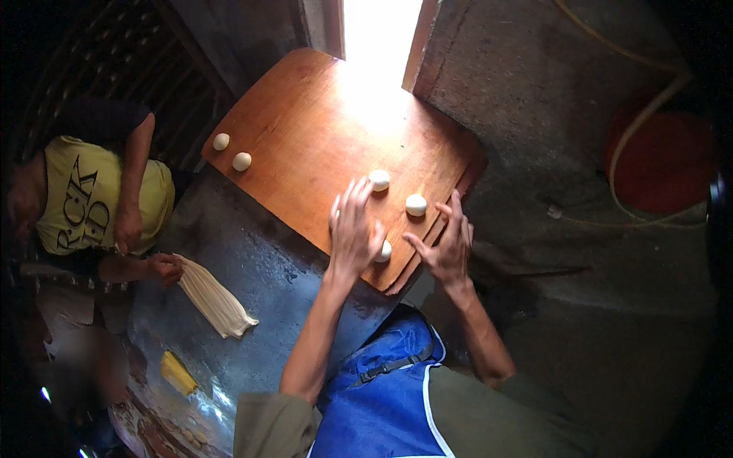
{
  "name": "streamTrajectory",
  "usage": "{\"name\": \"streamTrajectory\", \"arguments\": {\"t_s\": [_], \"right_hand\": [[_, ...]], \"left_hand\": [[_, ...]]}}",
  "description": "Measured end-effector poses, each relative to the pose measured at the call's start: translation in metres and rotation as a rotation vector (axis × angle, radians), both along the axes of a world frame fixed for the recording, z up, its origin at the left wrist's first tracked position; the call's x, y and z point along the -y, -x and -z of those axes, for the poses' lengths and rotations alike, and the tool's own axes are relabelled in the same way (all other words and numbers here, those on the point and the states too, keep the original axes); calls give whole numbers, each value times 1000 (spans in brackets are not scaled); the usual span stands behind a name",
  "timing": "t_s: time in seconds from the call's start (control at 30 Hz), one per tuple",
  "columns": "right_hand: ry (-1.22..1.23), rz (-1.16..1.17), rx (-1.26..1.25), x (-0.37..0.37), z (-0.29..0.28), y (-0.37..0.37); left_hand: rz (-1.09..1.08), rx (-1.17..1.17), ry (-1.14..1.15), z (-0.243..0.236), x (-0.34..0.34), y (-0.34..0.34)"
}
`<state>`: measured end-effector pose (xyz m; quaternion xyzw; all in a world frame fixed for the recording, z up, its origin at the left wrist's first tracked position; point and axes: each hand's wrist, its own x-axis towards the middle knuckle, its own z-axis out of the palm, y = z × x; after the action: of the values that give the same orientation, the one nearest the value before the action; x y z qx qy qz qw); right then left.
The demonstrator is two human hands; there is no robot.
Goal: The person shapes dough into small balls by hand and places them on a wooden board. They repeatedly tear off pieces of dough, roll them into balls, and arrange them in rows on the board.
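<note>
Both grips are bare hands, positioned above the near end of a wooden board (294, 145). The left grip (353, 233) is open, palm down, with fingers extended. The right grip (452, 250) is open, fingers spread, at the right edge of the board. Neither grip is closed around an object.

Five pale balls are located on the board. The near ball (384, 253) lies between the two thumbs, beside the left thumb, which partly covers it; contact cannot be determined. The middle ball (415, 204) lies between the grips, near the right fingertips. The upper ball (379, 180) lies just beside the left fingertips. Two outer balls (241, 161) lie near each other at the far left corner, well apart from both grips.

The board overlaps a grey bench (263, 263). On the left side, a co-worker's hand (165, 269) grasps one end of a pleated pale sheet (217, 299); its loose end reaches across the bench. A yellow object (178, 372) lies nearer the person on the bench; its kind is unclear.

Strong light from an opening (380, 34) washes out the board's far edge. To the right are a red round object (663, 164) and a pale hose (645, 118).
</note>
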<state>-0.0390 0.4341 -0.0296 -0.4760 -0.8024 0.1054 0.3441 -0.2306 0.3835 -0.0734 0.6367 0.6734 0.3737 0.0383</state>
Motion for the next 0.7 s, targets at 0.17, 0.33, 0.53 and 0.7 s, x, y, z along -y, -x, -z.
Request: {"name": "streamTrajectory", "arguments": {"t_s": [0.17, 0.33, 0.53, 0.7], "right_hand": [[211, -367, -160, 74, 18, 32], [340, -981, 102, 138, 60, 113], [51, -1186, 202, 174, 90, 244], [134, -1111, 281, 241, 85, 290]], "left_hand": [[-284, 279, 25, -4, 178, -21], [-750, 325, 221, -2, 316, -20], [-1140, 364, 105, 6, 365, 26], [-1165, 507, 25, 14, 368, 54]]}}
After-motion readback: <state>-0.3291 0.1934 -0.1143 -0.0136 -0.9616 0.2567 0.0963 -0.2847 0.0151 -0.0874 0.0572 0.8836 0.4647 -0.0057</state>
